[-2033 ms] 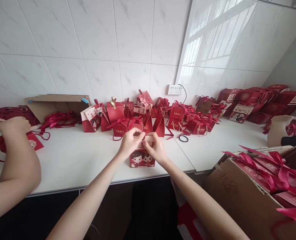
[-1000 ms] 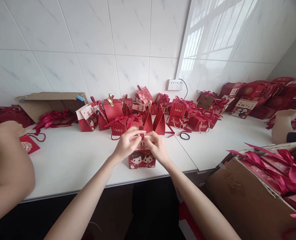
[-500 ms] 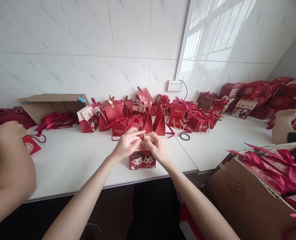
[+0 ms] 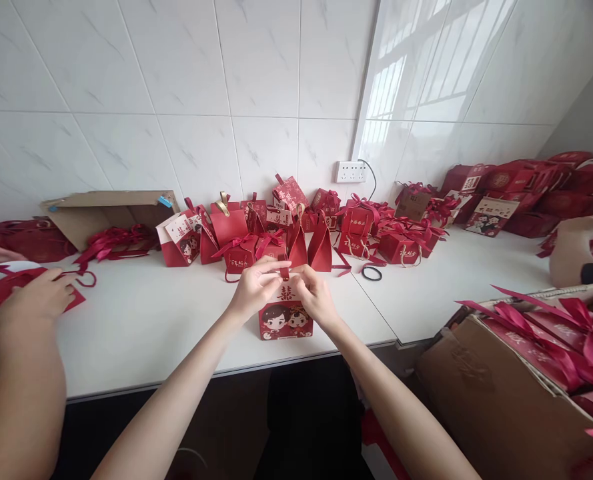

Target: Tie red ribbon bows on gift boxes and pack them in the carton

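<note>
A red and white gift box [image 4: 286, 321] with two cartoon figures on its front stands upright near the front edge of the white table. Its peaked top is between my hands, with a short red ribbon loop [image 4: 285, 273] sticking up there. My left hand [image 4: 255, 288] pinches the top from the left, fingers around the loop's base. From the right, my right hand [image 4: 313, 291] presses its thumb and fingers on the same top. My fingers hide the exact grip on the loop. Behind them, several finished red gift boxes [image 4: 239, 259] stand in a cluster.
A co-worker's hand [image 4: 39, 293] at left handles a red bag [image 4: 76, 300]. Another person's arm [image 4: 566, 250] reaches in at right. An open cardboard carton [image 4: 481, 373] of ribboned boxes stands front right. A black ring [image 4: 371, 273] lies on the table [image 4: 141, 333].
My hands and the gift box stay almost still. At left, the co-worker's arm has shifted onto the red bag, and a second hand now shows there.
</note>
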Motion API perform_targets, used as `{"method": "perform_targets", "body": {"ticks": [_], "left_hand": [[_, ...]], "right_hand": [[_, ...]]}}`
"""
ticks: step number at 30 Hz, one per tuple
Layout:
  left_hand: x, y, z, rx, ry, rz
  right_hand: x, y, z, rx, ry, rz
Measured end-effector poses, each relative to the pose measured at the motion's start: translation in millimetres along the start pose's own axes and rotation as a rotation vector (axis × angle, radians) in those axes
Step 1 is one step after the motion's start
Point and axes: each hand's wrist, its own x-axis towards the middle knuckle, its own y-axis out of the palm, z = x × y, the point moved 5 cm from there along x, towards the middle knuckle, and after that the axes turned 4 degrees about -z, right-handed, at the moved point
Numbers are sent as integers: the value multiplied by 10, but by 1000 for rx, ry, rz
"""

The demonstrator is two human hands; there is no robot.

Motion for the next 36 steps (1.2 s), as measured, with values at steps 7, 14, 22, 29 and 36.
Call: {"method": "perform_targets", "body": {"ticks": [7,14,22,29,36], "left_hand": [[-11,1,-21,-57,20,-24],[2,0,149,-185,-120,-47],[-360,-120,464,-218,-218,-9],[-797,-21,551,14,-381,165],[-858,143,-279,-174,97,-172]], "right_hand": [[-8,-22,2,-40,-19,-8],[21,-6,-7,1,4,52],[-119,-143,-151,229,52,26],[-364,-381,-413,633,264,-239],[-632,-414,-238,1015,367,-304]]}}
